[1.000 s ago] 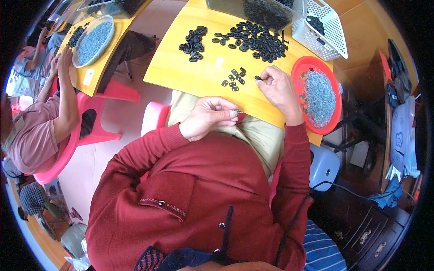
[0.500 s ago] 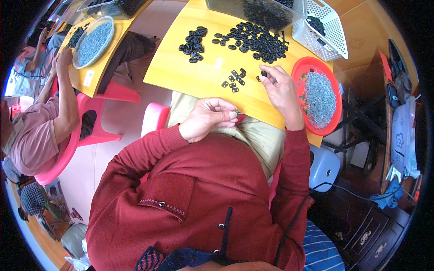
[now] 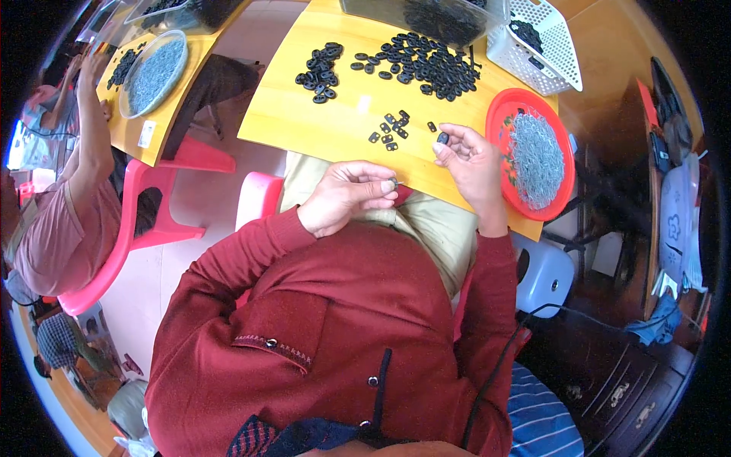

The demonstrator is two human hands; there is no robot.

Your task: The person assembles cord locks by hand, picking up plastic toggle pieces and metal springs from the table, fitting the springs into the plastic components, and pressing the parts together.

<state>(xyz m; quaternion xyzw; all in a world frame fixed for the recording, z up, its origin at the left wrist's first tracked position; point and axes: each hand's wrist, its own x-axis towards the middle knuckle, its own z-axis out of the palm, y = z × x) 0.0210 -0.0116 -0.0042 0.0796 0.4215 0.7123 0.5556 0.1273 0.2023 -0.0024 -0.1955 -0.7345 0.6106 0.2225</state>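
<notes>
Over the table's near edge, my left hand (image 3: 346,196) is closed in a pinch on a small dark piece (image 3: 395,183), mostly hidden by thumb and finger. My right hand (image 3: 474,161) pinches a black oval piece (image 3: 443,138) between thumb and fingertips, just above the yellow table (image 3: 297,133). Beside that grip lies a single small black block (image 3: 432,127). Several more small black blocks (image 3: 391,131) with holes lie loosely grouped between the two hands, farther back.
Farther back are a large heap of black oval pieces (image 3: 430,67) and a smaller heap (image 3: 320,72). A red tray (image 3: 496,126) of silvery screws stands at the right. Behind are a clear bin (image 3: 373,11) and a white basket (image 3: 560,57). Another person (image 3: 61,228) sits at the left.
My right hand has drawn slightly nearer with the black oval piece, away from the single small block. My left hand stays nearly in place; the thin metal pin earlier jutting from its pinch shows less.
</notes>
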